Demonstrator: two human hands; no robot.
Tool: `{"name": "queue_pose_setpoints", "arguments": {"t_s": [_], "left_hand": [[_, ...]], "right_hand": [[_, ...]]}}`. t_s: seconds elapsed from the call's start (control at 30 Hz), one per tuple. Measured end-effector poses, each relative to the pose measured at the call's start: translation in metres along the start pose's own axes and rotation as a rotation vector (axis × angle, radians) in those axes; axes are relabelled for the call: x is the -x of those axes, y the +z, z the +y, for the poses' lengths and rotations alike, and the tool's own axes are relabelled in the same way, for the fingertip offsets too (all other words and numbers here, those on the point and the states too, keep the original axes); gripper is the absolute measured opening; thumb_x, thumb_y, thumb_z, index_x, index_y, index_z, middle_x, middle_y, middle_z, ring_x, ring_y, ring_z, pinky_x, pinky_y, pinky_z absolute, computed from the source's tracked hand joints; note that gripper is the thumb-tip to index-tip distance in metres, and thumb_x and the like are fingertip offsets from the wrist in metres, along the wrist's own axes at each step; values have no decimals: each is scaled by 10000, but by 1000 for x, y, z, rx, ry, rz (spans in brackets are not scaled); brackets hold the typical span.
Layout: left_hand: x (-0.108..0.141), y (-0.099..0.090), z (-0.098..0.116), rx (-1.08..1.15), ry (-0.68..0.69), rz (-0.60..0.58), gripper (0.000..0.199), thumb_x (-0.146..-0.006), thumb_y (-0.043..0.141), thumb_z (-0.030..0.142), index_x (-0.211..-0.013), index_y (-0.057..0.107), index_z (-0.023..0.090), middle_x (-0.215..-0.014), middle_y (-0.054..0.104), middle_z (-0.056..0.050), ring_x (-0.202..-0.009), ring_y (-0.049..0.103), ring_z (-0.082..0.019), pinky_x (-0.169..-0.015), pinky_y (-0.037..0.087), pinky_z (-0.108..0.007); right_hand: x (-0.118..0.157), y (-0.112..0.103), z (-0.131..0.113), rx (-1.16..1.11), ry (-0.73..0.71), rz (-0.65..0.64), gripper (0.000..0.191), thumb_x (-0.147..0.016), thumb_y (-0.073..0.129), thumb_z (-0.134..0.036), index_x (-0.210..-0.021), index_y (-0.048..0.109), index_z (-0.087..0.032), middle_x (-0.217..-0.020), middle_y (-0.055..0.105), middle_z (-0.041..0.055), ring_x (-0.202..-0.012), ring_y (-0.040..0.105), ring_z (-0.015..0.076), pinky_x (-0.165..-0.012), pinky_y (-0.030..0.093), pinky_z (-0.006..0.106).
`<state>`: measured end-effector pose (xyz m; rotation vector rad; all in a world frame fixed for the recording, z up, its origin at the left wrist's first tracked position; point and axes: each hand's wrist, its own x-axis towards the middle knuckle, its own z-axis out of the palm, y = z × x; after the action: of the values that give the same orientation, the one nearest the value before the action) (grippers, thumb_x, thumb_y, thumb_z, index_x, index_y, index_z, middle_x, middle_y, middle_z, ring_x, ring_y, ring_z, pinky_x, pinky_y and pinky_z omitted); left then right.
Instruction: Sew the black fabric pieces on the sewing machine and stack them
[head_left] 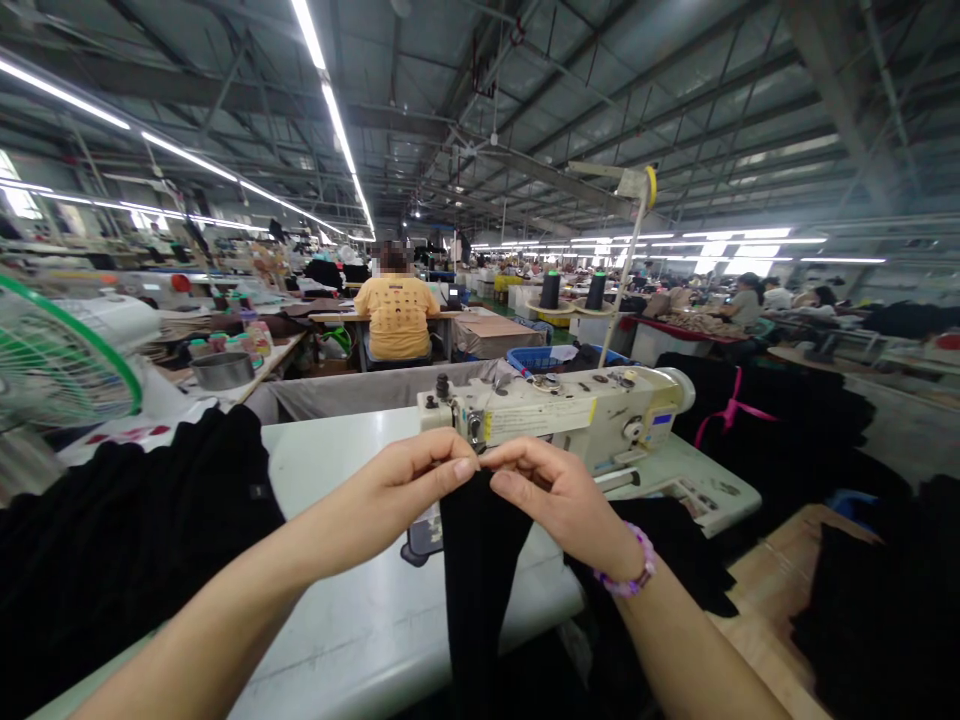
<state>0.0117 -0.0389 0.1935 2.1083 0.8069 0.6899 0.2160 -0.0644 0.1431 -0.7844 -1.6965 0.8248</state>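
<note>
Black fabric (480,560) seemingly pinched; left hand (386,495), right hand (559,495).

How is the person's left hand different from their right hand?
The right hand wears a purple beaded bracelet at its wrist, while the left hand has a bare wrist. The left hand reaches in from the left side, and the right hand from the right side. Both hands pinch the top of the same black cloth.

The black cloth (480,590) runs past the lower edge, its end not seen (the fan (64,355) is cut at left too), and the writing on the label (540,420) of the sewing machine (637,400) is too small to read.
</note>
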Motion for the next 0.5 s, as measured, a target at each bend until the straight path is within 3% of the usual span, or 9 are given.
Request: {"name": "queue_pose_setpoints", "arguments": {"t_s": [0.23, 0.3, 0.43, 0.5], "left_hand": [[-5, 3, 0, -50, 32, 47, 299, -911, 509, 460, -789, 575, 195, -713, 479, 28, -671, 448, -138, -605, 390, -246], [-4, 8, -3, -103, 90, 179, 246, -908, 531, 412, -814, 600, 196, -756, 556, 8, -711, 519, -148, -630, 436, -254], [8, 25, -8, -338, 272, 621, 163, -902, 587, 282, -777, 656, 204, -815, 673, -14, -784, 628, -157, -707, 498, -262], [16, 34, -9, -398, 337, 692, 148, -906, 608, 251, -811, 713, 210, -823, 718, -10, -760, 666, -142, -708, 521, -241]], "right_hand": [[0, -1, 0, -69, 79, -44, 259, -839, 726, -428, -867, 617, -195, -723, 581, -46, -623, 500, 90, -590, 429, 216], [1, 1, 1, -107, 112, -20, 258, -830, 724, -421, -853, 599, -196, -727, 569, -44, -629, 496, 93, -594, 421, 217], [5, 6, 2, -40, 103, 127, 209, -835, 707, -375, -802, 607, -194, -705, 561, -41, -647, 503, 105, -625, 431, 227], [7, 8, 2, 30, 64, 183, 176, -841, 700, -346, -788, 625, -196, -706, 586, -35, -666, 530, 115, -647, 451, 232]]}}
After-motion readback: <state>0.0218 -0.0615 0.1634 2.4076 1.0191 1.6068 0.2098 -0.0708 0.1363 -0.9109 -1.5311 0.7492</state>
